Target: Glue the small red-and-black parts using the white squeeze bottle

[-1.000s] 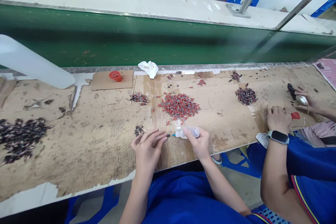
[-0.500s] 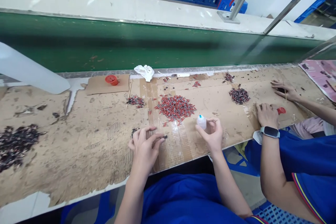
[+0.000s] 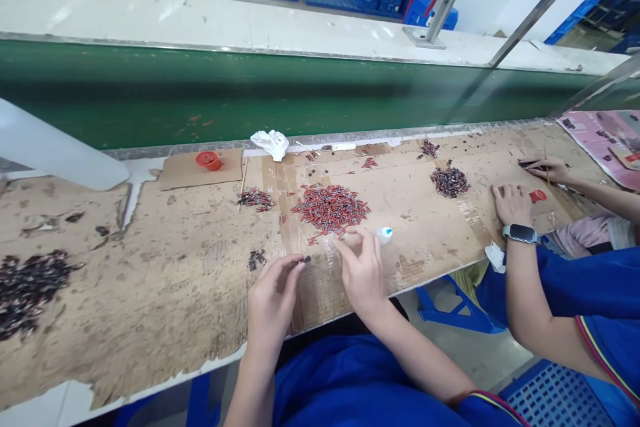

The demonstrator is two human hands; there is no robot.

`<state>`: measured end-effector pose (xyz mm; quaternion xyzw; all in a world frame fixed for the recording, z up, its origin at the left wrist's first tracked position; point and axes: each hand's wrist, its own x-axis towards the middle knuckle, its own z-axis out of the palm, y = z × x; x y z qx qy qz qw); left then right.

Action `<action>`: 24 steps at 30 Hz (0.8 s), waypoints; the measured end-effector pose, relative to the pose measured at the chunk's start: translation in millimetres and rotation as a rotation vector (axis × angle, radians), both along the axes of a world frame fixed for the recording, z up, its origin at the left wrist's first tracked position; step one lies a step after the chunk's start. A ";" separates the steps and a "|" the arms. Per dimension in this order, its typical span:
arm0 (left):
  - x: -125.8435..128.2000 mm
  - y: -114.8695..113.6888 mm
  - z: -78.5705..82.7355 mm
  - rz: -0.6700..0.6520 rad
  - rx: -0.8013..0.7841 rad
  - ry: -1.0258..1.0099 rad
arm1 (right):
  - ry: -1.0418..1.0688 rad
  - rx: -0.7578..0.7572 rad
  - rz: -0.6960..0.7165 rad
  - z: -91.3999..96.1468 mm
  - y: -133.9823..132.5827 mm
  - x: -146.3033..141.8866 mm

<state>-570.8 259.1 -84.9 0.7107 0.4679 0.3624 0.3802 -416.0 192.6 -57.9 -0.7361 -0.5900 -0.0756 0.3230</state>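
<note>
My left hand [image 3: 274,297] pinches a small black piece [image 3: 305,259] between thumb and fingertips, just above the cardboard. My right hand [image 3: 365,270] is at the near edge of a pile of small red-and-dark pieces [image 3: 331,208], thumb and forefinger close together; whatever lies between them is too small to make out. Right behind that hand a small white bottle with a blue tip [image 3: 385,235] lies tilted, partly hidden by the fingers; whether they touch it I cannot tell. Several loose black pieces [image 3: 257,259] lie beside my left hand.
Behind the red pile lie a bundle of thin pieces [image 3: 255,199], a red cup [image 3: 209,161] and a crumpled white tissue [image 3: 270,144]. A dark heap [image 3: 35,287] is at far left. Co-workers' hands [image 3: 514,205] work at right, near another dark pile [image 3: 450,182]. A green belt [image 3: 250,97] runs behind.
My right hand has moved left from the upright bottle to the red pile, and the bottle is now tipped over. My left hand still pinches the black piece.
</note>
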 end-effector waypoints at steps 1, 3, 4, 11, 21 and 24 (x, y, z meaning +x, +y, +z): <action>-0.7 -0.5 1.3 0.000 0.005 -0.007 | 0.001 -0.087 -0.038 -2.2 7.2 -1.1; -2.3 -1.5 3.1 -0.005 0.013 -0.019 | -0.020 -0.221 -0.073 -7.6 18.3 0.9; -3.0 -2.0 3.7 -0.006 0.016 -0.023 | -0.035 -0.271 -0.069 -10.3 21.9 3.0; -3.2 -4.7 5.9 -0.003 0.018 -0.030 | -0.067 -0.458 -0.077 -13.4 25.1 6.5; 5.4 -7.7 18.4 -0.076 0.053 -0.030 | 0.718 -0.177 0.303 19.4 3.3 0.6; 8.2 -8.9 21.3 -0.093 0.078 -0.028 | 0.847 -0.188 0.266 17.4 2.4 -1.2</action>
